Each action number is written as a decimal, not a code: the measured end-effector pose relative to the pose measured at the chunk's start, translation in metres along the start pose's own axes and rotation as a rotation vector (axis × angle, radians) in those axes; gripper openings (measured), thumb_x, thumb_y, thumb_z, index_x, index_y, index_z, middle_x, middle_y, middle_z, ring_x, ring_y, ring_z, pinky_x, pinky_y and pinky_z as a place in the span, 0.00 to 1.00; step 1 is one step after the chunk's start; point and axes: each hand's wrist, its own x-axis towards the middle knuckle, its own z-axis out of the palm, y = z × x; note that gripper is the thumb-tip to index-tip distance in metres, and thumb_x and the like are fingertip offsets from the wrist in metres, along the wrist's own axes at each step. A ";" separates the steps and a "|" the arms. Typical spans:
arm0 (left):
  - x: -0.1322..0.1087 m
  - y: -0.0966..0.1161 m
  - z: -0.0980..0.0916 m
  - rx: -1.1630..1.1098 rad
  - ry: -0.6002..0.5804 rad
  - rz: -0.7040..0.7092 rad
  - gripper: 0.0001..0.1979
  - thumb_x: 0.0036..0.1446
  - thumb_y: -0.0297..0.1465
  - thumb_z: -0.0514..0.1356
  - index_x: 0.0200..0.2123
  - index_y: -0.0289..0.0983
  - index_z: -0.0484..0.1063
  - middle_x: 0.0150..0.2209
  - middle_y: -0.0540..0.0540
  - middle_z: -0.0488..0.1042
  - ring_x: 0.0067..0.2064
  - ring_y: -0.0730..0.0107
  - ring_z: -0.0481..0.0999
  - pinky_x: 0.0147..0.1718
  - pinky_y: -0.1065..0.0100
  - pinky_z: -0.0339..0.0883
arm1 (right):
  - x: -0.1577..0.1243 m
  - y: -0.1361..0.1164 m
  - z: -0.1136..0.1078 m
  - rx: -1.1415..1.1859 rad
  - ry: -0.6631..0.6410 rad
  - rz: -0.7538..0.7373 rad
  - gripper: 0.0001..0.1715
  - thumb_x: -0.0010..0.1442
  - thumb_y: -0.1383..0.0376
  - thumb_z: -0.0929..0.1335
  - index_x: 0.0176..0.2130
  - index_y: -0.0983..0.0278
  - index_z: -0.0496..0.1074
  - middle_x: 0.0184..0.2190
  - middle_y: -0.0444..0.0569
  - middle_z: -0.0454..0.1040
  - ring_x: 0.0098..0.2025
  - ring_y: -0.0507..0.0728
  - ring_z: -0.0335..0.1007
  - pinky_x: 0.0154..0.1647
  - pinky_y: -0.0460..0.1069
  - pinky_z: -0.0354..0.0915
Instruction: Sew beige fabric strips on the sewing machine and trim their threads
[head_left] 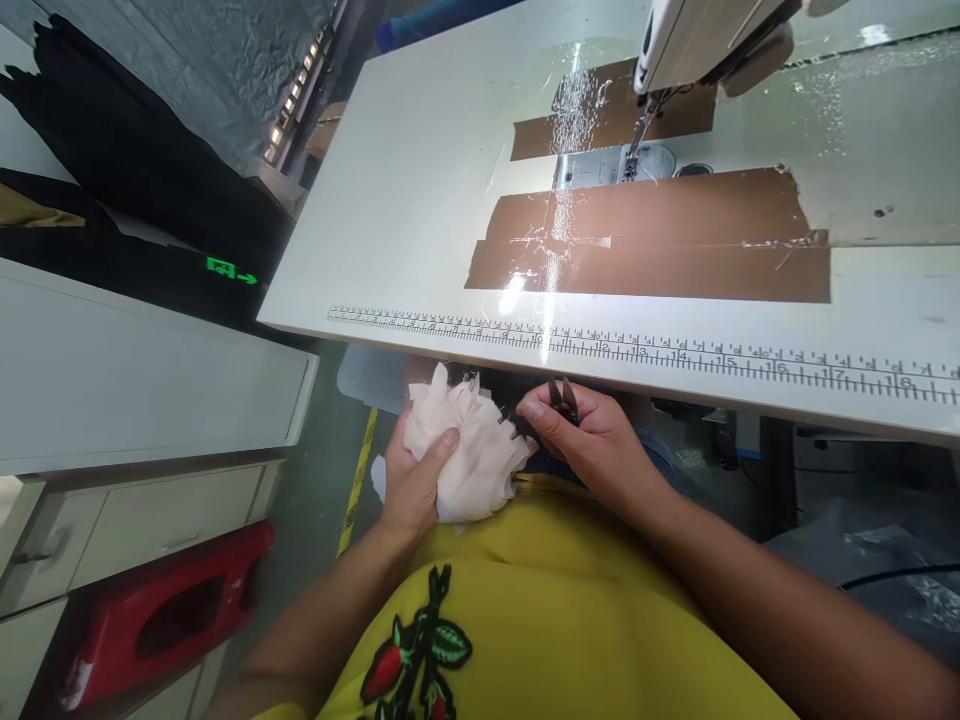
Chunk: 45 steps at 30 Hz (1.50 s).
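My left hand (416, 470) grips a bunched stack of pale pink fabric pieces (476, 455), thumb pressed over the top. Their edges fan out unevenly towards the right, and some loose threads show at the upper edge. Just right of the fabric is my right hand (592, 435), closed around a small pair of dark thread snips (564, 402) with two blades pointing up and slightly apart. Thumb and fingertips meet close to the fabric's right edge. Both hands are in front of my body, below the table's near edge.
A white sewing table (412, 200) with a printed ruler (600, 345) along its near edge lies ahead. The sewing machine (697, 45) has its needle over a metal plate, between brown taped strips (652, 245). Left are a white cabinet (150, 370) and a red plastic stool (165, 620).
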 end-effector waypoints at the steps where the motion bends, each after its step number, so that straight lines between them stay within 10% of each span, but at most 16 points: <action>1: 0.000 0.000 0.000 -0.009 0.000 -0.004 0.33 0.46 0.38 0.68 0.56 0.42 0.64 0.45 0.43 0.76 0.47 0.57 0.76 0.42 0.63 0.71 | -0.001 0.000 -0.003 -0.013 0.004 -0.011 0.18 0.58 0.51 0.66 0.30 0.64 0.67 0.21 0.41 0.61 0.22 0.49 0.54 0.22 0.45 0.57; 13: 0.008 -0.005 -0.005 -0.084 -0.052 -0.084 0.29 0.49 0.35 0.67 0.55 0.38 0.66 0.47 0.41 0.76 0.49 0.55 0.75 0.45 0.61 0.71 | -0.009 0.002 -0.010 -0.257 -0.171 -0.160 0.17 0.63 0.58 0.63 0.49 0.62 0.69 0.45 0.50 0.74 0.44 0.57 0.70 0.46 0.51 0.65; 45: 0.007 -0.006 -0.009 -0.093 -0.155 -0.031 0.24 0.50 0.33 0.66 0.51 0.38 0.67 0.45 0.42 0.75 0.47 0.58 0.75 0.44 0.61 0.71 | -0.006 0.008 -0.016 -0.070 -0.175 -0.120 0.12 0.58 0.60 0.69 0.42 0.62 0.71 0.34 0.45 0.74 0.35 0.53 0.70 0.36 0.46 0.66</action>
